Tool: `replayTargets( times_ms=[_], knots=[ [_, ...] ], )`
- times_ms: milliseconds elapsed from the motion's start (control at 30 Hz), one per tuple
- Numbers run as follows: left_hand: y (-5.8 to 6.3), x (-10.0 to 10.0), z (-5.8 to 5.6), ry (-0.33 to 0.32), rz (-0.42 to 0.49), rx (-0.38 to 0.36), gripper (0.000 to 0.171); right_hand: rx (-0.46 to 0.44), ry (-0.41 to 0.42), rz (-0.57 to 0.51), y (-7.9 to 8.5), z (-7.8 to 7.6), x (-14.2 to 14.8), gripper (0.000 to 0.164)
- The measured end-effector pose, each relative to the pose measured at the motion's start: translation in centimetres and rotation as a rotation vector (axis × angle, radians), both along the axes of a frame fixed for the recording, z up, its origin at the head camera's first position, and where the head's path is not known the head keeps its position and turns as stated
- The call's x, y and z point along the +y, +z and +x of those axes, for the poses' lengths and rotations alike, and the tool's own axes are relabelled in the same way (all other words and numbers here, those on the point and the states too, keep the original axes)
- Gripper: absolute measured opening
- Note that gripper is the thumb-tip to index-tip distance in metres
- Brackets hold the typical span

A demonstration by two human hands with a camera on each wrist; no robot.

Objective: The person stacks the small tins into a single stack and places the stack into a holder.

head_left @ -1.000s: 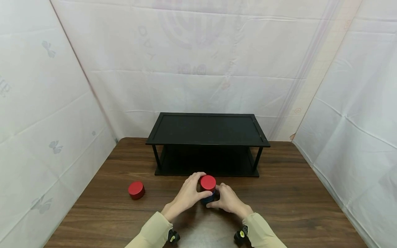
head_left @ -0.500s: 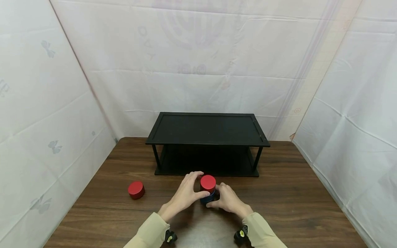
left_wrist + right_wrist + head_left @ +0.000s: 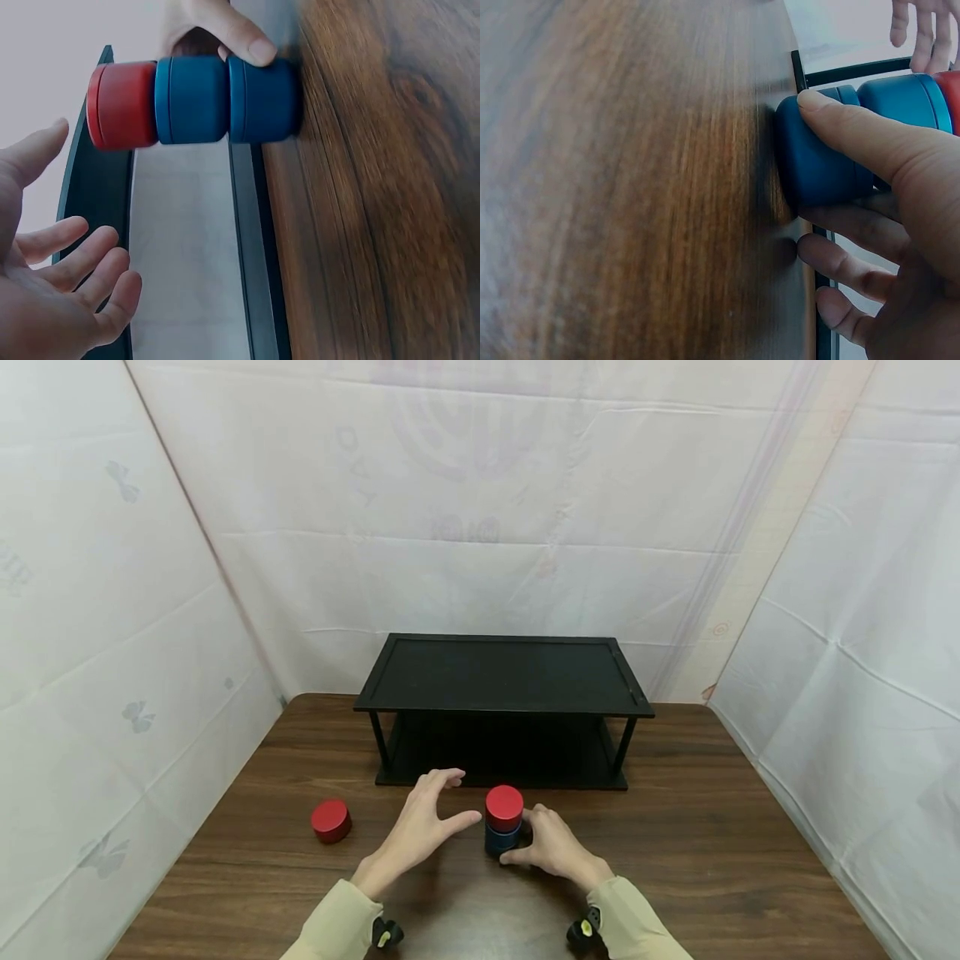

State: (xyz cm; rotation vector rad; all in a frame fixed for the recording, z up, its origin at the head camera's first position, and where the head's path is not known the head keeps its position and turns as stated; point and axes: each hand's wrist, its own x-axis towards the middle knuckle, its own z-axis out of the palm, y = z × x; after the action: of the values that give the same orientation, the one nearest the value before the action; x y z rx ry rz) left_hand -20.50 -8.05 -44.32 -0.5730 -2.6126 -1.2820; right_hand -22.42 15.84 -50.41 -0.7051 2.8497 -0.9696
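A stack of three round tins stands on the wooden table: a red tin (image 3: 504,807) on top, a blue tin (image 3: 196,100) in the middle and another blue tin (image 3: 817,161) at the bottom. My right hand (image 3: 557,845) grips the bottom tin from the right, thumb on the near side and index finger round the far side. To the left of the stack, my left hand (image 3: 414,828) hangs apart from it with thumb and fingers spread, holding nothing. In the left wrist view its palm and fingers show beside the red tin.
Behind the stack stands a black two-level rack (image 3: 502,672) with a flat top. A second red tin (image 3: 331,821) sits on the wooden table (image 3: 247,885) at the left. White sheets (image 3: 480,485) hang round the back and sides.
My left hand has let go of the red tin on top of the stack and moved left, its fingers spreading. My right hand stays on the bottom blue tin.
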Motion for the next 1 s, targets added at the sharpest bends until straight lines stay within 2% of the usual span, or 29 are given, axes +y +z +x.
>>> replayTargets(
  times_ms=[533, 1000],
  knots=[
    [-0.2, -3.9, -0.1, 0.101, 0.041, 0.077, 0.052, 0.002, -0.002, -0.015, 0.0, 0.1, 0.0, 0.053],
    [-0.8, -7.3, -0.4, 0.194, -0.006, 0.126, 0.06, -0.019, -0.007, -0.005, 0.0, 0.1, 0.0, 0.055]
  ],
)
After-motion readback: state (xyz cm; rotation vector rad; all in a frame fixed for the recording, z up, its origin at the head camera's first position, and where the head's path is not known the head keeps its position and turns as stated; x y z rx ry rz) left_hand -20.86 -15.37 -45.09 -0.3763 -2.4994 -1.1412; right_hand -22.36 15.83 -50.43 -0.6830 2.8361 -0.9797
